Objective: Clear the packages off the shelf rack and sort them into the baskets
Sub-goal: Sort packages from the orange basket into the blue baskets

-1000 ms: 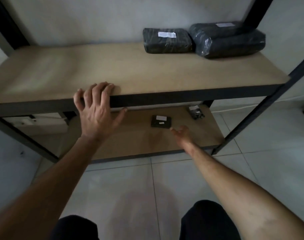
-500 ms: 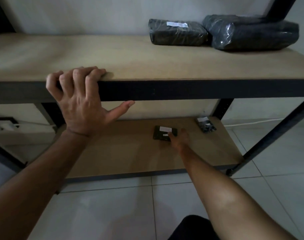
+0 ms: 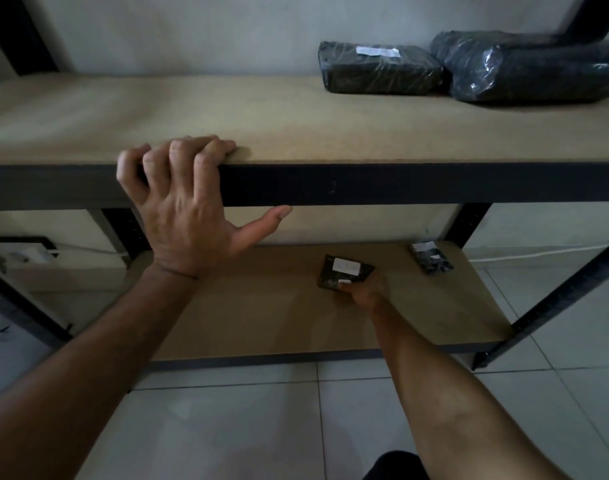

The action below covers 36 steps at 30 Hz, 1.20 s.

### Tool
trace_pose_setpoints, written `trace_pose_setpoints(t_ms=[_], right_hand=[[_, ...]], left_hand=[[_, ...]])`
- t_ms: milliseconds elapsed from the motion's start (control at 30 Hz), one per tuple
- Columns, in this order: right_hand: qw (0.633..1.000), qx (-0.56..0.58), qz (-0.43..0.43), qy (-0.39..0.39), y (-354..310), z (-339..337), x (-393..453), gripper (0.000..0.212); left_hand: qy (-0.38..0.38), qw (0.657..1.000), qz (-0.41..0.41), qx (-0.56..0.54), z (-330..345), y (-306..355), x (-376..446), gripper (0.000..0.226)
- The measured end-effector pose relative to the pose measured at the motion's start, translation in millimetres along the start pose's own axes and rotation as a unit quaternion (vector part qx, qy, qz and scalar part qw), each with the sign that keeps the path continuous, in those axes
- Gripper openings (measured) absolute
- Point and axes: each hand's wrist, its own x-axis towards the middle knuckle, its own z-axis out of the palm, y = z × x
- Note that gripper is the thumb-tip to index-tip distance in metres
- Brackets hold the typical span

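1. Left hand (image 3: pixel 185 216), left-centre of frame: four fingers curled over the front edge of the upper shelf (image 3: pixel 226 119), thumb stretched out to the right below the dark front rail. It grips the shelf edge only; no package in it.
2. Right hand (image 3: pixel 363 289), lower centre-right: reached down to the lower shelf (image 3: pixel 261 306), closed around the near right edge of a small flat dark package (image 3: pixel 342 273). Thumb tip lies on the package's near face.
3. That package sits tilted, far edge raised; whether its far side touches the board I cannot tell. A white label on its top face, and a smaller white strip near the thumb. Print too small to read.
4. Second small dark package (image 3: pixel 431 258), right end of the lower shelf near the back post, well apart from the right hand. Pale label patches on it, unreadable.
5. Upper right of frame, on the upper shelf against the wall: a rectangular dark wrapped package (image 3: pixel 379 69) with a white label strip on top, text illegible. Touching its right side, a larger dark package (image 3: pixel 535 69) in glossy wrap; it runs out of frame.
6. No baskets in frame.
7. Pale tiled floor (image 3: pixel 244 427) fills the bottom of frame.
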Motion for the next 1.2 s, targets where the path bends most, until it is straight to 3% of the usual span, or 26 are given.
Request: trace_pose_setpoints(t_ms=[100,267,367,467,533,633,900,1067,1200], right_hand=[[0.997,0.074,-0.021,-0.023,3,-9,-10,0.049],[0.979,0.152,-0.016,-0.136,-13,-43,-54,0.039],[0.973,0.164,0.008,-0.161,-54,-76,-108,0.029],[0.965,0.219,0.041,-0.140,-102,-111,-170,0.029],[0.961,0.232,0.058,-0.140,-139,-137,-216,0.028],[0.957,0.237,0.057,-0.155,-197,-169,-272,0.025],[0.951,0.258,0.015,-0.170,-396,-234,-363,0.026],[0.947,0.253,-0.021,-0.196,-519,-246,-423,0.024],[0.940,0.237,-0.042,-0.241,-600,-217,-462,0.023]], left_hand=[[0.000,1.000,0.004,-0.008,1,-1,0,0.084],[-0.039,0.999,0.016,-0.013,-4,-1,-1,0.085],[-0.136,0.990,0.019,-0.032,-26,1,5,0.090],[-0.291,0.953,0.034,-0.072,-58,-9,33,0.091],[-0.382,0.916,0.049,-0.111,-78,-20,62,0.080],[-0.444,0.881,0.047,-0.158,-107,-34,105,0.061],[-0.504,0.844,-0.030,-0.182,-216,-67,248,0.059],[-0.505,0.843,-0.080,-0.168,-298,-115,345,0.056],[-0.491,0.853,-0.119,-0.129,-351,-187,405,0.055]])
